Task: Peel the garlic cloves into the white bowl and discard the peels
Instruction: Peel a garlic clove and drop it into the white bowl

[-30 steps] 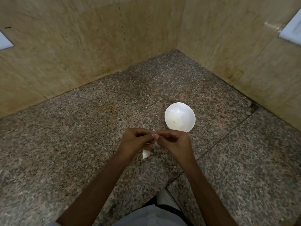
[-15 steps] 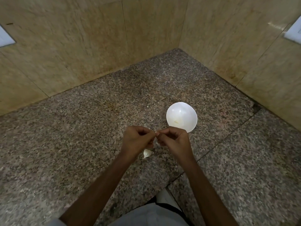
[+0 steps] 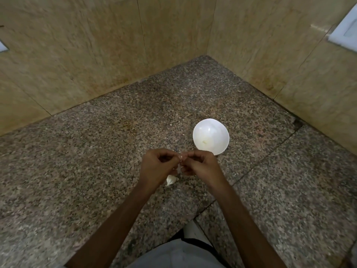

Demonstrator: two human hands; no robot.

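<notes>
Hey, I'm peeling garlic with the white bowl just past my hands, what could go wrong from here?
The left hand and right hand pinch the held clove above the counter, short of the white bowl, so once peeled it could slip and miss. The loose clove lies beside the left hand and might get knocked away. Peel scraps may fall into the bowl, close by the right hand.
</notes>
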